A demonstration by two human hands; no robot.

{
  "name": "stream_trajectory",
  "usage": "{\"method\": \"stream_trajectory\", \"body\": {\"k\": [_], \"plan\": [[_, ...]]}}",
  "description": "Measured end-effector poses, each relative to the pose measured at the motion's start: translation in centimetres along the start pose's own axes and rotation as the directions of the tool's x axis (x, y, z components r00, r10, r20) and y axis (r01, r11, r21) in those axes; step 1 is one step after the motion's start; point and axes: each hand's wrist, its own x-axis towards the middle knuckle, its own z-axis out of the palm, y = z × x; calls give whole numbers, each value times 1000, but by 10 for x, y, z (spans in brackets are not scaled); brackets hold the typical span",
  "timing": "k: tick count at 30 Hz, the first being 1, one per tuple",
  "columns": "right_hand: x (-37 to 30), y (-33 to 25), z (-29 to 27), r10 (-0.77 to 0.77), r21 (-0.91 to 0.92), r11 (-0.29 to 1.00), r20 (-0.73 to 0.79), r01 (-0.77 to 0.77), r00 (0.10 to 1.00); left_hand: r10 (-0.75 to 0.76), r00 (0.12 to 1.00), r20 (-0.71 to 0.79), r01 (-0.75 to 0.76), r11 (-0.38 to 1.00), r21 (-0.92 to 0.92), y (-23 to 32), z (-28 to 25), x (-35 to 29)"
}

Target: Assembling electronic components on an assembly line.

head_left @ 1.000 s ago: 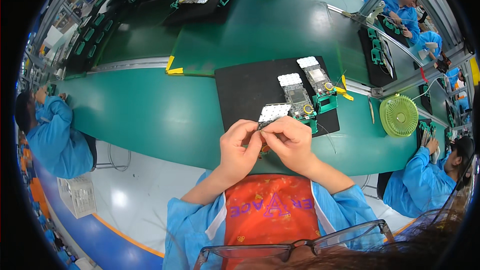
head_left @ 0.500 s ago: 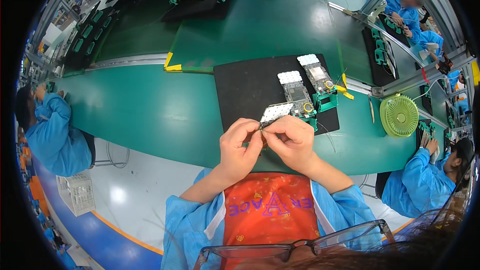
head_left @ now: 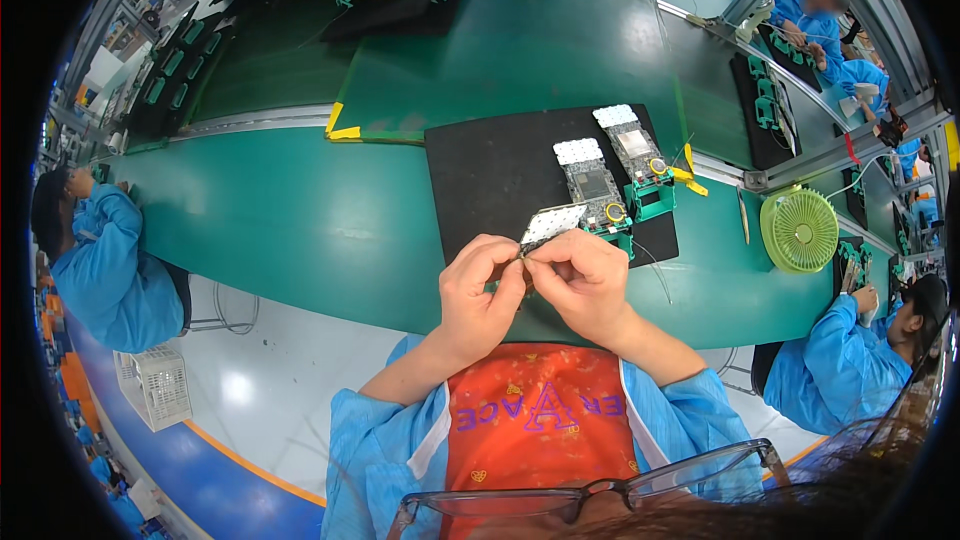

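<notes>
Both hands meet just below the middle of the frame, over the near edge of the green bench (head_left: 300,230). The left hand (head_left: 478,285) is curled tight, thumb and forefinger pinched on the lower left end of a small board (head_left: 553,224). The right hand (head_left: 583,280) is closed too, its fingertips (head_left: 540,252) pressed in against the same end, touching the left thumb. What exactly sits between the fingertips is too small to tell.

The board sticks out up and to the right from the pinch, its long axis running from the fingers toward the upper right, its pale keypad face up. Its far end hangs over the black mat (head_left: 500,165), just beside the nearer of two green jigs (head_left: 600,202); the second jig (head_left: 645,165) lies a little farther up and to the right. So the board lies away from the body, between hands and jigs, and the right hand is the nearer one to the jigs.

A green fan (head_left: 800,230) lies at the right. Other people in blue coats sit at the left and right edges.
</notes>
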Motion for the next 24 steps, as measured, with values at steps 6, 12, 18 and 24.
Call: {"method": "stream_trajectory", "body": {"k": [6, 12, 18, 24], "plan": [[-1, 0, -3, 99, 50, 994, 38, -101, 994, 18, 1000, -3, -18, 999, 39, -2, -1, -1], [2, -1, -6, 97, 61, 993, 36, -99, 995, 8, 997, -80, -4, 999, 51, 2, 4, 2], [2, -3, -8, 145, 71, 986, 55, -149, 988, 48, 995, -84, -38, 993, 114, 2, 3, 1], [4, -2, -11, 137, 76, 987, 70, -142, 988, 142, 987, -70, -131, 981, 142, 3, 3, 5]]}}
